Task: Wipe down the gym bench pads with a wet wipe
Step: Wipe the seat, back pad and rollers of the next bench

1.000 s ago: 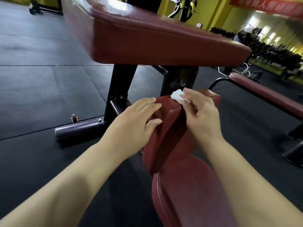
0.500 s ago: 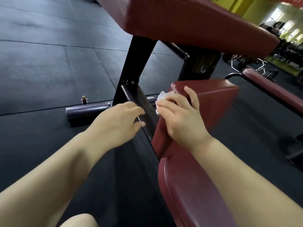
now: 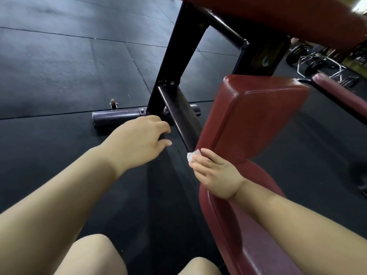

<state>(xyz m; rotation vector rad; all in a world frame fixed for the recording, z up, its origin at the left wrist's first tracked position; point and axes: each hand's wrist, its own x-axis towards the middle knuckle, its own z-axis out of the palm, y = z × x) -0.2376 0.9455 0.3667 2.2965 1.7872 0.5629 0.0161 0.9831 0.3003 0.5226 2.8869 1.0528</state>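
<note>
A dark red upright pad (image 3: 256, 114) stands in the middle right, above the red seat pad (image 3: 244, 221). My right hand (image 3: 215, 176) presses a small white wet wipe (image 3: 192, 157) against the lower left edge of the upright pad, fingers curled over it. My left hand (image 3: 137, 138) hovers left of the pad near the black frame bar (image 3: 180, 118), fingers loosely curled and holding nothing. A larger red arm pad (image 3: 278, 16) runs overhead at the top right.
Black rubber floor tiles (image 3: 69, 66) spread to the left. A steel foot tube (image 3: 119, 119) lies on the floor by the black upright post (image 3: 178, 56). Another red bench (image 3: 341, 92) and weight plates (image 3: 317, 66) sit at the right. My knees (image 3: 93, 257) show at the bottom.
My right hand has slid the wipe down the pad's left edge, from the top corner to its lower end. My left hand has come off the pad and moved left.
</note>
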